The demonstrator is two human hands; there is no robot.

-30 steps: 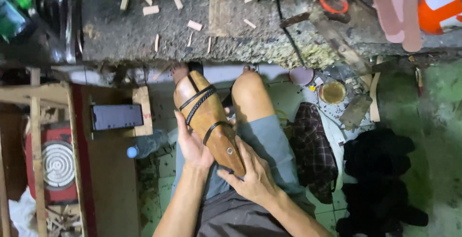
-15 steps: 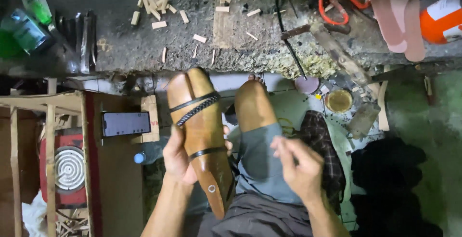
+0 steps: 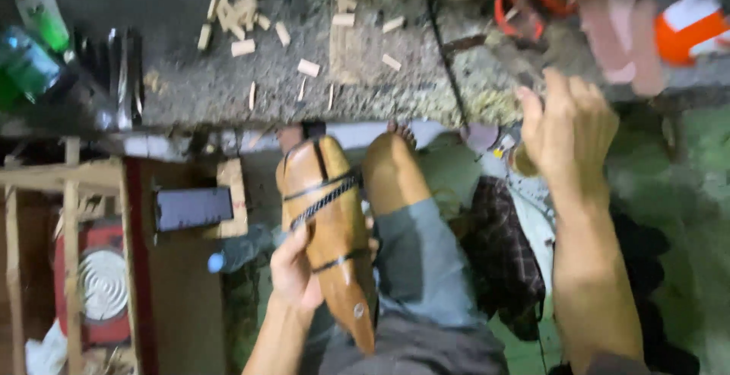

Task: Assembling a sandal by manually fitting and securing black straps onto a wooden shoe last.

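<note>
One wooden shoe last (image 3: 331, 230), tan and bound by three dark bands, lies along the person's left thigh at about 6 o'clock from the middle of the view, toe end pointing to 12. The left hand (image 3: 296, 272) grips it from the 9 o'clock side, fingers curled round its lower half and pressed to the wood.

The right hand (image 3: 566, 135) is raised at 2 o'clock, well apart from the last, its fingers loosely spread and closed on nothing (the motion blur hides the fingertips). Two bare knees show, the right one (image 3: 391, 170) just beside the last at its 3 o'clock.

Across the top runs one rough grey bench (image 3: 190, 90). Roughly a dozen small wood offcuts (image 3: 243, 46) are scattered on it between 11 and 12 o'clock; an exact count is not possible through the blur. One dark thin rod (image 3: 445, 63) lies on it at 1 o'clock. One green bottle (image 3: 26, 63) sits at 10 o'clock. One dark phone (image 3: 194, 208) rests at 9 o'clock on a wood block, and one checked cloth (image 3: 502, 261) lies at 4 o'clock.
</note>
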